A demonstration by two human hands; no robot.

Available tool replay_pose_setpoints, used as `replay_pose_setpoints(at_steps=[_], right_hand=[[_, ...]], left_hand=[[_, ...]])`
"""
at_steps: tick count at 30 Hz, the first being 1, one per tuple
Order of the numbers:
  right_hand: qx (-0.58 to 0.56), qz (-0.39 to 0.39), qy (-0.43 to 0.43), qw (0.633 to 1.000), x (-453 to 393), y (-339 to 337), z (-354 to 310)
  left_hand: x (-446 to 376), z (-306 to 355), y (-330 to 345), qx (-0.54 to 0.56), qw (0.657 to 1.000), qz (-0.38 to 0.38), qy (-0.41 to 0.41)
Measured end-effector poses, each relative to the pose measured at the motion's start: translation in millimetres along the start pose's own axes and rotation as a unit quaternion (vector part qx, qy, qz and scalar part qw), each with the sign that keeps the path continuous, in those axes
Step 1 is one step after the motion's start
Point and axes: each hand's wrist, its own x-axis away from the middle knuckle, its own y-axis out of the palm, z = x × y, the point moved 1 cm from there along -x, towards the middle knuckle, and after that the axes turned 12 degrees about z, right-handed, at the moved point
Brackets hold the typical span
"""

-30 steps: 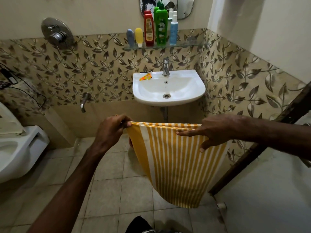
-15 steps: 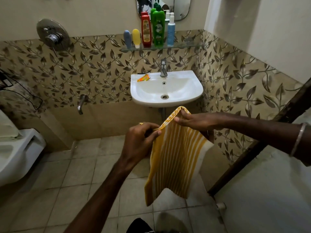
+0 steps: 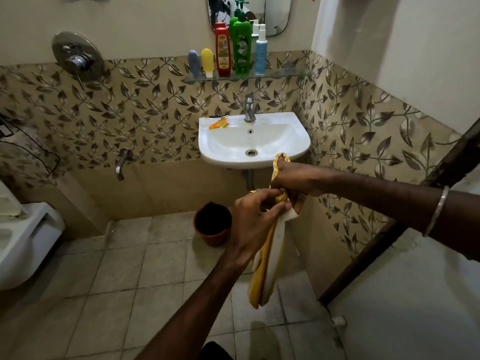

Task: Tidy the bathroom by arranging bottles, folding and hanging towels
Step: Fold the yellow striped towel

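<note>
A yellow-and-white striped towel [image 3: 267,268] hangs folded lengthwise in front of me, just below the white sink [image 3: 285,149]. My left hand [image 3: 255,216] pinches its upper edges together, and my right hand [image 3: 296,179] grips the top fold right beside it; the two hands touch. On the glass shelf [image 3: 291,72] above the tap stand several bottles in a row: a blue tube [image 3: 194,63], a yellow tube [image 3: 207,62], a red bottle [image 3: 223,49], a green pump bottle [image 3: 241,45] and a light blue spray bottle [image 3: 260,49].
A brown bucket [image 3: 213,224] sits on the tiled floor under the sink. An orange sachet [image 3: 219,123] lies on the sink rim. A white toilet [image 3: 23,240] is at the left, a wall tap [image 3: 121,162] and shower mixer [image 3: 76,59] on the tiled wall, a dark door frame [image 3: 405,224] at right.
The towel was spread wide between my hands; I have brought the hands together, so it now hangs as a narrow folded strip. The bucket behind it has come into sight.
</note>
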Motion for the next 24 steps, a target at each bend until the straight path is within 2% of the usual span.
replay_pose_setpoints(at_steps=[3,5,8,12,15,17,19,21,22,24], right_hand=[[-0.013,0.004,0.003,1.0,0,-3,-1],[-0.027,0.004,0.007,1.0,1,-7,-2],[-0.048,0.015,0.012,0.999,4,-12,-5],[-0.073,0.012,0.019,0.997,13,-18,-11],[-0.116,-0.013,0.024,0.993,18,-28,-11],[-0.115,0.016,-0.017,0.993,20,-36,-10],[-0.049,0.126,-0.119,0.984,17,-46,-5],[-0.001,0.238,-0.232,0.943,12,-56,3],[-0.008,0.245,-0.264,0.933,11,-60,8],[-0.047,0.193,-0.285,0.938,6,-65,18]], left_hand=[[3,-3,5,0.002,1.0,-0.013,0.0],[7,-7,10,-0.007,0.999,-0.051,-0.007],[13,-14,22,-0.032,0.993,-0.095,-0.062],[4,-18,23,-0.022,0.998,0.003,-0.05],[-3,-12,17,0.015,0.998,-0.005,-0.057],[-9,-8,12,0.056,0.995,-0.016,-0.081],[-16,-2,7,0.11,0.986,-0.014,-0.125],[-24,5,-1,0.145,0.977,-0.004,-0.158],[-28,7,-5,0.158,0.973,0.0,-0.167],[-37,9,-15,0.181,0.968,0.004,-0.175]])
